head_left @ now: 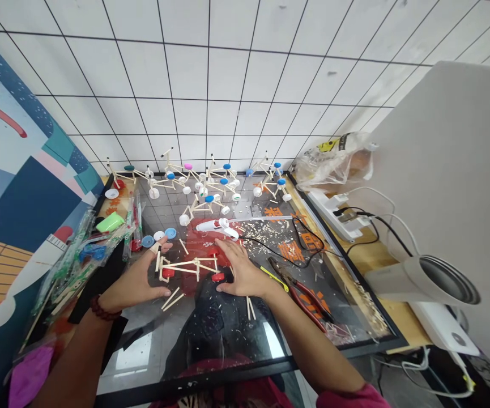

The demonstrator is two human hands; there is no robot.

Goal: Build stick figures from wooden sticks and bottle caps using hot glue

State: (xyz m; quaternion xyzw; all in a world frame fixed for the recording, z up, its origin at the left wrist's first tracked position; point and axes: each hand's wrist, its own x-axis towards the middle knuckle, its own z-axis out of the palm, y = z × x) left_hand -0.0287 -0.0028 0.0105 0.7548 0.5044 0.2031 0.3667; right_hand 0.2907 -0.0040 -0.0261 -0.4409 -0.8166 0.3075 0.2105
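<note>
A small tricycle model (187, 264) made of thin wooden sticks, with red bottle-cap wheels, stands on the glass tabletop between my hands. My left hand (140, 275) is around its handlebar end, with thumb and fingers spread. At the other end, by the red rear wheels, is my right hand (242, 269), its fingers stretched out and apart. Whether the fingertips touch the model, I cannot tell. Loose wooden sticks (173, 299) lie below the model near my left thumb. Just beyond it rests a white glue gun (218, 228). Blue and white bottle caps (158, 235) lie beyond my left hand.
Several similar stick tricycles (209, 199) stand along the tiled wall. Pliers (304, 294) and a yellow cutter knife (275, 279) lie beside my right forearm. Wood scraps (265, 238) are scattered around the glue gun's cord. A power strip (336, 215) sits right; packaged materials (79, 272) crowd the left.
</note>
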